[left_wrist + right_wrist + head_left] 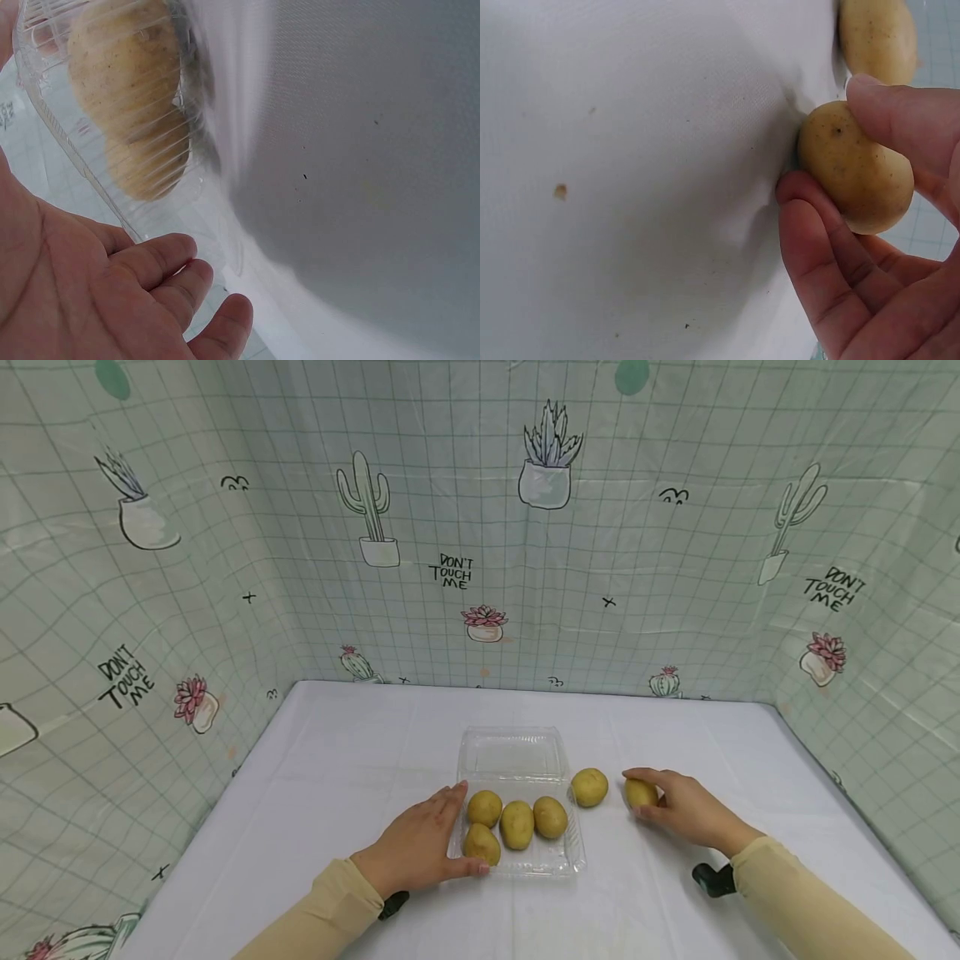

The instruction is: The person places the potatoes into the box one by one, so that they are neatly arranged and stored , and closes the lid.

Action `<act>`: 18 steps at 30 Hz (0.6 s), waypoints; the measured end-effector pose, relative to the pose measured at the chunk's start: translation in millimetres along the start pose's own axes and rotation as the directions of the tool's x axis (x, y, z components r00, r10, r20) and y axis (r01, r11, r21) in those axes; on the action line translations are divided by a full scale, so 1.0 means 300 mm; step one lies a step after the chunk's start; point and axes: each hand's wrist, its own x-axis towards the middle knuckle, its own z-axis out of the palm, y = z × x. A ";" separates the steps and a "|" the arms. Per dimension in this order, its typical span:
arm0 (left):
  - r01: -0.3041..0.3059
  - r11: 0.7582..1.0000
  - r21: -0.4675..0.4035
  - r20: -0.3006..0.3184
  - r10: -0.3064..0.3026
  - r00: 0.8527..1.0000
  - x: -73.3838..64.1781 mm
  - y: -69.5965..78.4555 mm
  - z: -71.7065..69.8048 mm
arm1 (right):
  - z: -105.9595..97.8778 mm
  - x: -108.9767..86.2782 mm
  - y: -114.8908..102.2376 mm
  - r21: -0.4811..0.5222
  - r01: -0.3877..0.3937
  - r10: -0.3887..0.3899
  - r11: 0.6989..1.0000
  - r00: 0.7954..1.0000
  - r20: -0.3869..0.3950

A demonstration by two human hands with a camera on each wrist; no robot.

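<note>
A: Starting with the left hand (418,845)?

B: Laid along the left side of a clear container (564,867), with fingers stretched toward the far end and thumb turned in along the near edge. Relaxed and loosely extended; in the left wrist view, seen from the palm, with fingertips slightly bent beside the plastic rim.

A: Touching or pressing?

B: Hard to tell how firmly.

A: And the right hand (686,806)?

B: Reaching in from the lower right, pinching a potato (639,792) between thumb and curled fingers. Cannot tell whether resting on the white table (352,735) or slightly raised.

A: Where, against the rest?

B: To the right of the container, past a loose potato (589,787) near the container's right edge. Inside the base, four potatoes (517,825); at the far side, the lid (513,753), folded back.

A: Anything hidden or cut off?

B: Partly covered by fingers in the head view: the pinched potato. Cropped at the lower edge: both sleeves (810,893). Too dark to identify: a black object (712,880) by the right wrist. Blurred behind ribbed plastic in the left wrist view: potatoes, with the container cropped at the top.
</note>
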 end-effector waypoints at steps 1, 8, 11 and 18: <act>0.002 1.000 0.002 0.003 -0.003 1.000 0.001 0.000 0.001 | 0.001 -0.001 0.000 -0.001 0.002 -0.002 1.000 1.000 -0.005; 0.010 1.000 0.005 0.007 -0.010 1.000 0.002 -0.001 0.004 | -0.011 -0.009 -0.022 -0.007 0.039 -0.039 0.999 0.998 -0.046; 0.008 1.000 0.008 0.007 -0.008 1.000 0.003 -0.004 0.007 | -0.020 -0.010 -0.050 0.002 0.047 -0.047 0.999 0.997 -0.056; 0.001 1.000 0.007 0.001 -0.001 1.000 0.002 -0.007 0.011 | -0.024 0.002 -0.151 0.009 0.141 -0.139 0.990 0.984 -0.113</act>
